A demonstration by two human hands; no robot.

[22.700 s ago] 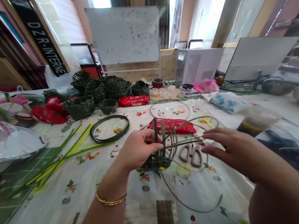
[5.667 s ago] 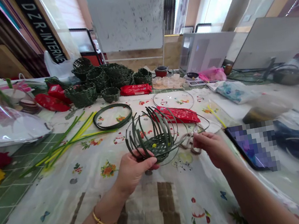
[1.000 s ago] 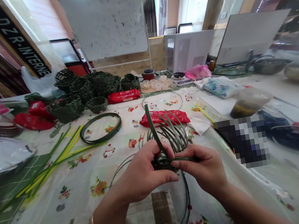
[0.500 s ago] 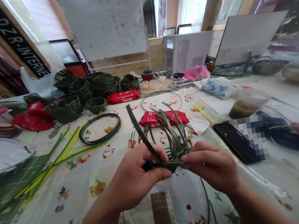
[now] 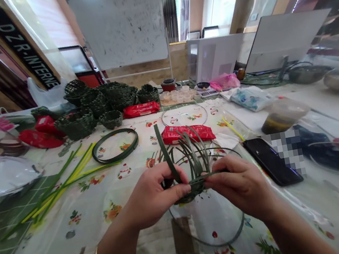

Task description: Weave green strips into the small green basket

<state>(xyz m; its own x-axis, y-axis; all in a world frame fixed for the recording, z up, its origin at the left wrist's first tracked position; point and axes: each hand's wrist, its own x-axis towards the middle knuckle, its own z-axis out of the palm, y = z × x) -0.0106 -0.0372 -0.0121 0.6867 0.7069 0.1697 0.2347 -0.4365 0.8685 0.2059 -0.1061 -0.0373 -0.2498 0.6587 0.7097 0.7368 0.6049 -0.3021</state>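
Observation:
Between both hands is a small dark green woven basket (image 5: 196,187), unfinished at the top, with loose upright strips (image 5: 195,153) fanning up and away from me. My left hand (image 5: 159,192) grips its left rim between thumb and fingers; one broad strip (image 5: 166,154) stands up from that hand. At the right rim my right hand (image 5: 238,182) pinches a flat dark green weaving strip (image 5: 212,173). A thin part of the long strip loops round below the basket, over the tablecloth. The fingers hide much of the basket's sides.
A coiled green strip (image 5: 117,158) and yellow-green strips (image 5: 67,180) lie left. Finished woven baskets (image 5: 102,99) are piled at the back left. A red packet (image 5: 187,133) lies beyond the hands. A black phone (image 5: 270,161) and a plastic cup (image 5: 282,116) are right.
My right hand has shifted slightly right and up, with the strip now showing across its fingers. The long strip's loop has swung and spread wider round the basket. Both hands keep their hold.

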